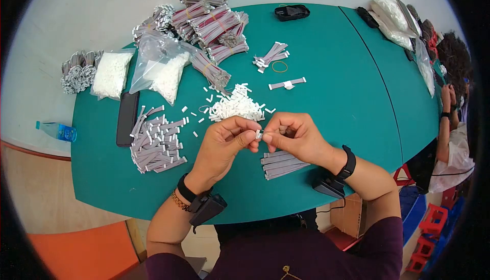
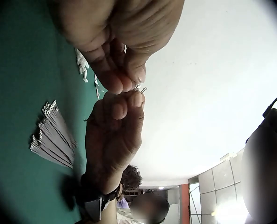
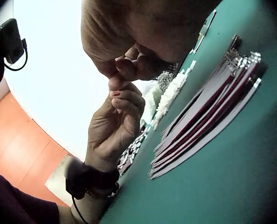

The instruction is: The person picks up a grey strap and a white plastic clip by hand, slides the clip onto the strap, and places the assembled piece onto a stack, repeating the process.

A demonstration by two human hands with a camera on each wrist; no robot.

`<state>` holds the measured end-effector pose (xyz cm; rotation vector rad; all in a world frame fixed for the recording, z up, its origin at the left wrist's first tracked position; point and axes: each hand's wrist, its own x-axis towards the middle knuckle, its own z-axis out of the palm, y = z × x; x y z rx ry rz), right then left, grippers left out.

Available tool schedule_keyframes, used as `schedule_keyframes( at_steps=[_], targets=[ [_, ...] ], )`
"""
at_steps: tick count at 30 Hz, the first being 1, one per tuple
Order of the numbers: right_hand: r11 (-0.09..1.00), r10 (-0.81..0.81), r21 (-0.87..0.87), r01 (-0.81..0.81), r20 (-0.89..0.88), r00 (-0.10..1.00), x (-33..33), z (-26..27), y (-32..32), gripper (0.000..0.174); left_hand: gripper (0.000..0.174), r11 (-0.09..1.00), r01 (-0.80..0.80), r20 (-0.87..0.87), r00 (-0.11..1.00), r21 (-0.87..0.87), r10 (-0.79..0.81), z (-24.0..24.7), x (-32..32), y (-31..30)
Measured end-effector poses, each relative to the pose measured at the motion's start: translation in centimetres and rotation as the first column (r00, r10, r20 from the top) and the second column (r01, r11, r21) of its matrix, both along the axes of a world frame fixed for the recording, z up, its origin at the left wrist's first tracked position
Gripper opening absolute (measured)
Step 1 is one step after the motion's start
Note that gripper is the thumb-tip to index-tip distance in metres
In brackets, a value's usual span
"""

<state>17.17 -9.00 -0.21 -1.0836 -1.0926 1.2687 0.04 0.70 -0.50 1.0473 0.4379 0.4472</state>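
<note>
Over the front of the green table, my left hand (image 1: 220, 145) and right hand (image 1: 301, 137) meet fingertip to fingertip. Between thumb and fingers the left hand pinches a small white connector housing (image 1: 259, 133). My right hand pinches a ribbon cable end, its cable mostly hidden by the fingers; thin metal terminals (image 2: 143, 89) show at the fingertips in the left wrist view. Below the right hand lies a stack of grey ribbon cables (image 1: 283, 166), with dark red edges in the right wrist view. Just beyond the fingers is a heap of loose white housings (image 1: 237, 105).
Left of the hands lie cables with white ends (image 1: 158, 145) and a black phone-like case (image 1: 127, 119). Bags of white pieces (image 1: 111, 73) and bundled cables (image 1: 214, 25) stand behind. A few more cables (image 1: 273, 55) lie beyond the heap. Another person (image 1: 451, 142) sits at right.
</note>
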Motion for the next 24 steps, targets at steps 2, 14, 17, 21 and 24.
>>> schedule_keyframes(
  at_steps=[2, 14, 17, 21, 24],
  targets=[
    [1.0, 0.0, 0.003, 0.0, 0.01, 1.0, 0.05, 0.04, -0.03, 0.009, 0.015, 1.0, -0.009, 0.006, 1.0, 0.006, 0.009, 0.01, 0.0, -0.01],
    [1.0, -0.012, -0.008, 0.012, -0.013, 1.0, 0.36, 0.16, 0.06, 0.009, 0.01, 0.999, -0.02, -0.019, 1.0, 0.025, 0.02, 0.22, -0.03, 0.06],
    [1.0, 0.006, -0.014, -0.006, -0.013, 1.0, 0.38, 0.18, 0.0, 0.009, 0.012, 1.0, 0.008, 0.013, 1.0, -0.028, -0.008, -0.09, -0.08, 0.17],
    [1.0, 0.01, 0.007, -0.01, -0.028, 1.0, -0.03, 0.2, -0.02, 0.01, 0.015, 0.993, 0.05, -0.015, 0.999, -0.104, -0.052, 0.15, -0.15, 0.0],
    [1.0, 0.007, -0.009, -0.007, -0.041, 0.999, 0.12, 0.43, -0.06, 0.01, 0.015, 0.997, 0.056, -0.03, 0.998, -0.054, -0.058, 0.6, -0.08, -0.06]
  ],
)
